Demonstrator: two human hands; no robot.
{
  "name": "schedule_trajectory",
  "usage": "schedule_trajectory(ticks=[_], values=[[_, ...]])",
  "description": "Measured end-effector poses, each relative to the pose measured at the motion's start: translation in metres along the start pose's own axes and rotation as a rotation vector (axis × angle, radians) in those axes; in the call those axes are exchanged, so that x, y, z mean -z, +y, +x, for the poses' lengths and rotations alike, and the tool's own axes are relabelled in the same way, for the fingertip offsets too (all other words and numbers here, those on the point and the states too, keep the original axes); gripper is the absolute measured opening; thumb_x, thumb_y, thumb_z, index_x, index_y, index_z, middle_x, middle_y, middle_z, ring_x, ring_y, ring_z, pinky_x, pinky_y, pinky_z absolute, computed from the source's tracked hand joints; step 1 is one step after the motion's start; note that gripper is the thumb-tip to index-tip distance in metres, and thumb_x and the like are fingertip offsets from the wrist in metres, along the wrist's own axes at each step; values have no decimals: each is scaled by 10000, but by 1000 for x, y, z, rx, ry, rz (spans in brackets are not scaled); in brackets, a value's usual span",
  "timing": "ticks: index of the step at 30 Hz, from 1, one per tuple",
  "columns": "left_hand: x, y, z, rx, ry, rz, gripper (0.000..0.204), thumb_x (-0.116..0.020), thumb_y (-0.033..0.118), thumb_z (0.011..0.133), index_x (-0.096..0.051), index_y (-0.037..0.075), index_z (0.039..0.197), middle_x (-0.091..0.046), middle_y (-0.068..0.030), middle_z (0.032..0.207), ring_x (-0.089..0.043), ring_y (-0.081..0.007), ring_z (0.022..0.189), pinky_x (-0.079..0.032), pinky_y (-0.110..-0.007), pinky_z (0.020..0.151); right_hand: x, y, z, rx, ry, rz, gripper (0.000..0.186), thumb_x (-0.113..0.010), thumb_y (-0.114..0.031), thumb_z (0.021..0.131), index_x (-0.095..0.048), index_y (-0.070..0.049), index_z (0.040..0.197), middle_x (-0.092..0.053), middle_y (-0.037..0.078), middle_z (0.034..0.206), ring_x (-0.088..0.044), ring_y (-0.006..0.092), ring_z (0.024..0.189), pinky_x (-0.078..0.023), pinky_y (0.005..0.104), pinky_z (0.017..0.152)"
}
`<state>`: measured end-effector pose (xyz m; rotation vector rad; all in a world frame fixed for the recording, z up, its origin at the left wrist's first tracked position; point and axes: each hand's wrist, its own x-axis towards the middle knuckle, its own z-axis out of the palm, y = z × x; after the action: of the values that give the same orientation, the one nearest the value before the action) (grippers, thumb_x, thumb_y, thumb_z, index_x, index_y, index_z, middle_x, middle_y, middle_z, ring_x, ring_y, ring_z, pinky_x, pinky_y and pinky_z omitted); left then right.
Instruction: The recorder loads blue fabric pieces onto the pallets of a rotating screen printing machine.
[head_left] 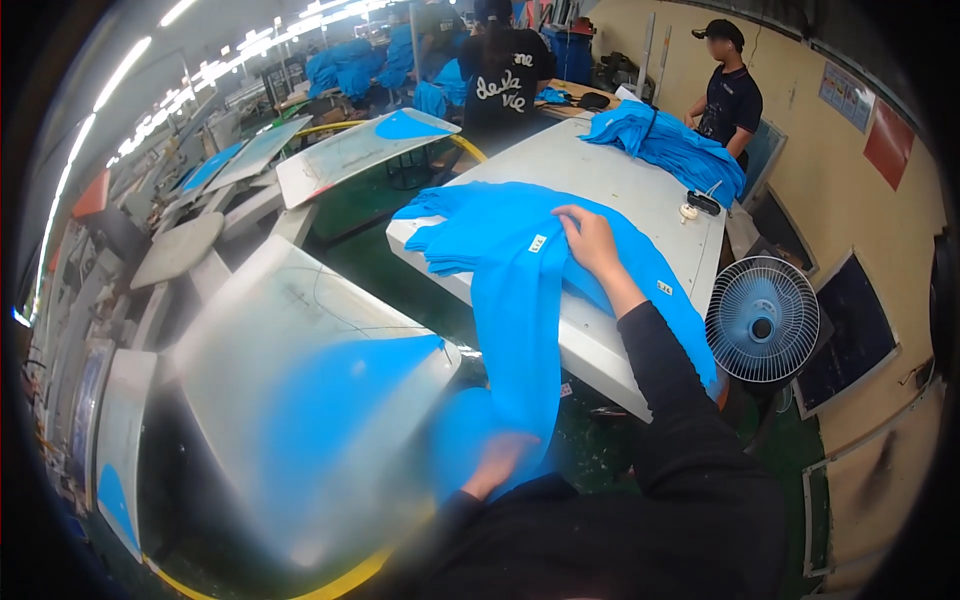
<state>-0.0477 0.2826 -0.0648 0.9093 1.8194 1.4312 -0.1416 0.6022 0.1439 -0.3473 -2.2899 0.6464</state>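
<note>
A stack of bright blue cut fabric pieces (630,235) lies along the near left part of a white table. My right hand (592,243) rests on it, thumb and fingers a little apart, fingertips touching the cloth. From the table edge a blue fabric piece (515,340) with a small white label hangs down toward me. Low in front of my body, my left hand (502,462) is at the lower part of that hanging piece; motion blurs its fingers, so its grip is unclear.
Left of me stands a tilted pale printing board (290,290) with a blue shape on it. The white table (540,165) carries another blue fabric pile (665,150) farther back. A round fan (762,320) stands at the right. Two people are beyond the table.
</note>
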Motion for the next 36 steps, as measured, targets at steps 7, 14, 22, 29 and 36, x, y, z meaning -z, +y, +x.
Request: schedule_trajectory(ticks=[7,14,22,29,36], values=[[1,2,1,35,47,-67,279,-433,154,925,-686,87,1024,-681,-108,963,-639,-224,848,-491,-337,791,-4,2,5,93,51,25,182,-540,-187,884,-680,-102,963,-666,151,890,-631,324,780,-483,383,700],[0,6,0,10,38,-120,283,-445,66,879,-696,82,1009,-686,-106,936,-631,-163,808,-489,-288,766,0,1,3,69,23,7,172,-555,-153,870,-678,-84,967,-672,145,912,-647,299,819,-491,341,713],[2,18,-3,31,60,-154,275,-443,84,889,-692,41,1000,-686,-81,907,-601,-117,757,-481,-270,705,-2,9,4,120,55,18,187,-534,-181,889,-683,-106,972,-671,148,903,-639,306,784,-491,355,714],[1,10,-4,-5,65,-220,275,-440,102,906,-686,22,1000,-673,-65,864,-564,-89,717,-462,-247,669,-3,4,5,97,34,9,187,-544,-168,881,-681,-82,973,-675,145,938,-651,281,837,-490,322,739],[1,10,-4,59,50,-218,290,-428,69,875,-688,23,994,-612,-16,705,-497,-59,612,-409,-225,562,-3,3,4,56,13,-15,189,-544,-170,882,-680,-74,972,-675,143,938,-651,284,846,-491,326,742]])
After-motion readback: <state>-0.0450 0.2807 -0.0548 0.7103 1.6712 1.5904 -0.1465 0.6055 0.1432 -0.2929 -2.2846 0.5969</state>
